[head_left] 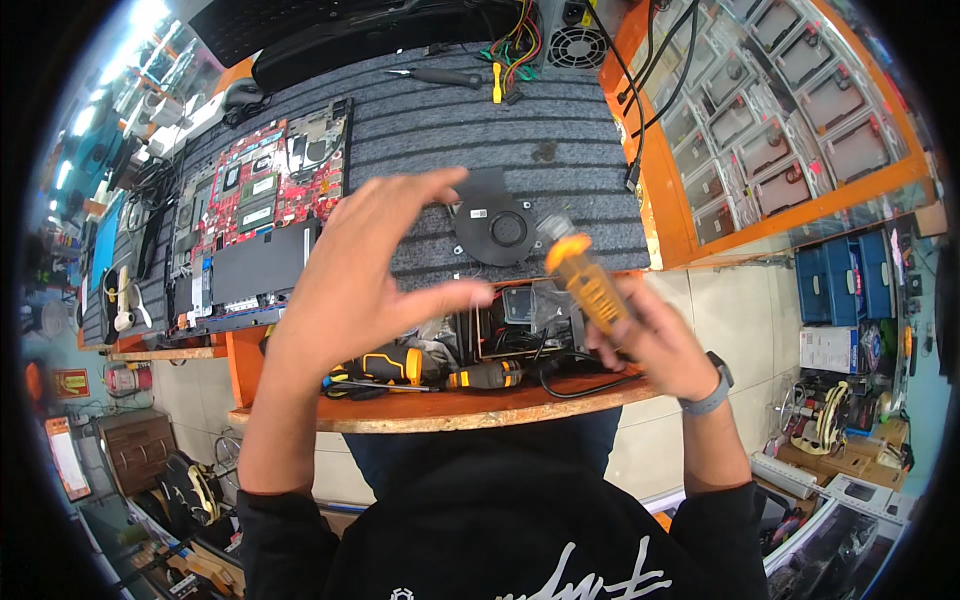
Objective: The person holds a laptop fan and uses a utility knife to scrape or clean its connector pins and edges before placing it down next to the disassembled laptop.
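The right hand (650, 340) is clamped on an amber-handled tool (590, 285), its clear tip blurred; the left hand (365, 260), thumb and fingers apart, grips nothing. Beyond, near the front edge of the ribbed, felt-like table (420, 130), a rounded matte-black fan (480, 235) lies loose, seemingly removed, not yet fitted. Toward the left edge, the opened laptop (265, 265) bares its red board (290, 205).

Blur smears the orange tool (592, 290) in your right hand (655, 345); its tip (553, 230) is indistinct. Your left forearm (283, 415) hides part of the drawer (480, 413); the top edge crops the black panel (370, 45).
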`<state>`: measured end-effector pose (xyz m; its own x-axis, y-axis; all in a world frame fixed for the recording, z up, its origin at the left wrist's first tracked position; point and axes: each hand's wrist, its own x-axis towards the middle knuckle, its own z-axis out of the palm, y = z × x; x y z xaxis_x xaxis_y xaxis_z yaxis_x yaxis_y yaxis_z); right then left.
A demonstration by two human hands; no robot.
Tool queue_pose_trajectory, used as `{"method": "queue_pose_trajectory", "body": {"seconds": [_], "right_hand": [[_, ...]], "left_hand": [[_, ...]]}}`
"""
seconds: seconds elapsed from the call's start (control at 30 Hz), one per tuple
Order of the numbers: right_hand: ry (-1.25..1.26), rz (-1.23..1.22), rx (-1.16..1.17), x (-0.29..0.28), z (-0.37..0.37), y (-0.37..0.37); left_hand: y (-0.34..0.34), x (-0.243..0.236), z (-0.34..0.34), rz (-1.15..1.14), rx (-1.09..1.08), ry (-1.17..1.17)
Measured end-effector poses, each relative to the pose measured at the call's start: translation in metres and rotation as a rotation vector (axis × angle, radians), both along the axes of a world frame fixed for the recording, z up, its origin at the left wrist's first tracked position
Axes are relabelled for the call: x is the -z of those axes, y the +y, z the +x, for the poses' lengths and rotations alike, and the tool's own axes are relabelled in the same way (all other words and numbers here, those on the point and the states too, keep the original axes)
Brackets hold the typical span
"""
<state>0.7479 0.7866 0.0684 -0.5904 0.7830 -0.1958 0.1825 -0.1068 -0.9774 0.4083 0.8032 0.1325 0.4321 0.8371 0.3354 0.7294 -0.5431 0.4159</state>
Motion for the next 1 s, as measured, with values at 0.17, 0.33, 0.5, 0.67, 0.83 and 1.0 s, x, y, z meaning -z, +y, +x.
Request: {"method": "queue_pose_trajectory", "body": {"seconds": [0.17, 0.33, 0.5, 0.67, 0.83, 1.0], "right_hand": [[0.324, -0.094, 0.309, 0.003, 0.010, 0.022], [0.453, -0.083, 0.293, 0.008, 0.005, 0.036], [0.582, -0.299, 0.361, 0.017, 0.005, 0.046], [0.389, -0.117, 0.346, 0.009, -0.006, 0.051], [0.304, -0.031, 0.341, 0.019, 0.001, 0.058], [0.241, 0.013, 0.363, 0.021, -0.009, 0.064]], "left_hand": [[0.017, 0.062, 0.039, 0.078, -0.152, 0.143], [0.028, 0.067, 0.038, -0.036, -0.086, 0.173], [0.032, 0.057, 0.003, -0.061, 0.198, 0.238], [0.020, 0.052, -0.007, -0.109, 0.037, 0.126], [0.006, 0.062, 0.006, -0.166, -0.209, 0.062], [0.003, 0.069, 0.022, -0.130, -0.259, 0.084]]}}
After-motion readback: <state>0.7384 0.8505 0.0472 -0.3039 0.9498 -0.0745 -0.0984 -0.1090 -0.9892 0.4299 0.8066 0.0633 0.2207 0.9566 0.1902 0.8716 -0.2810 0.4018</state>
